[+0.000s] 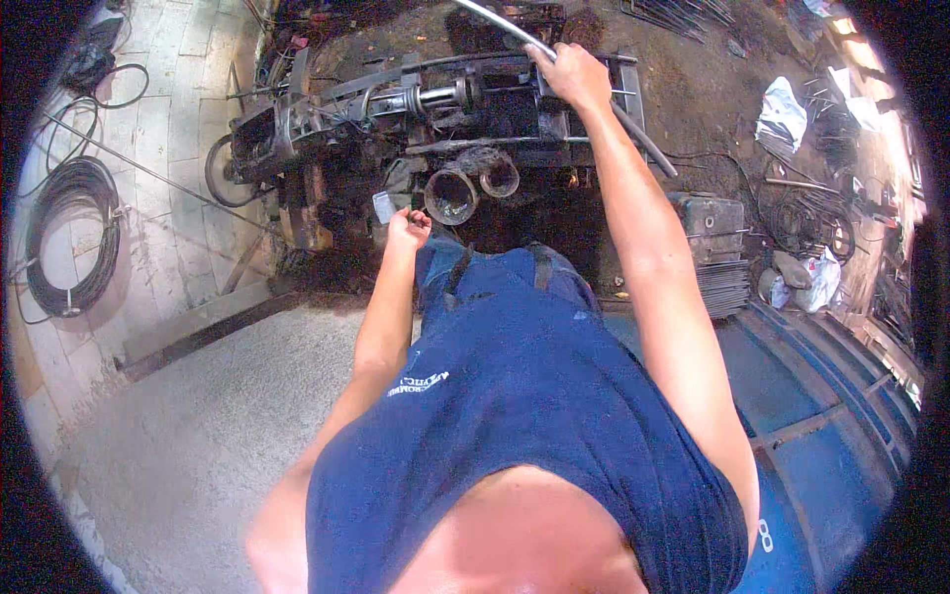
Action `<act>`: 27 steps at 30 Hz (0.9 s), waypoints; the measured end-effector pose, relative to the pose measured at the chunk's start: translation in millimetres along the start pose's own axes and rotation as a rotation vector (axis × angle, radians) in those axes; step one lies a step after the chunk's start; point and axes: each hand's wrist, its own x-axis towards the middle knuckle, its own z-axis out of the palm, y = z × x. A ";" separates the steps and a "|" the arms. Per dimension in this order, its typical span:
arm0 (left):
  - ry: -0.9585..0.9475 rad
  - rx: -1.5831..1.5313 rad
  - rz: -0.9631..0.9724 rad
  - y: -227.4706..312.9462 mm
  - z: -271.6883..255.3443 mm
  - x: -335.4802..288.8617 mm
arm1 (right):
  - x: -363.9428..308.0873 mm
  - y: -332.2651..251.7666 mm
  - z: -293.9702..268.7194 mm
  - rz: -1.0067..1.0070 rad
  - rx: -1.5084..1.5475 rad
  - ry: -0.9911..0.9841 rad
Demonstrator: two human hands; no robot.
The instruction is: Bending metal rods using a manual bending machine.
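Head view: a long, straight, round metal rod (500, 24), bright grey above the grip and duller below, slants over the right end of a dark, grimy steel machine (341, 114). The right hand (576, 75) is closed around it. The left hand (409, 228), fingers curled, is beside a round-mouthed, dirt-crusted cylinder (450, 197); whether it holds anything, I cannot tell.

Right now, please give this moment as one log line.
left hand: loosely curled beside round container; right hand: gripping metal rod; machine: ahead
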 end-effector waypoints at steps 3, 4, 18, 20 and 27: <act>-0.006 -0.037 -0.024 3.8 -4.8 6.0 | -1.0 -1.9 -5.0 -0.021 0.028 -0.005; -0.006 -0.037 -0.026 3.4 -3.9 5.7 | -0.9 0.9 -5.0 -0.020 0.026 -0.005; 0.004 -0.021 0.050 -2.0 -4.0 8.6 | 3.1 11.1 2.1 -0.031 0.018 0.044; 0.004 -0.036 0.036 0.1 -6.9 12.8 | 2.6 6.0 0.7 -0.021 0.017 0.032; 0.026 -0.024 0.042 -2.1 -1.9 8.9 | 2.6 7.1 -1.8 -0.033 0.020 0.013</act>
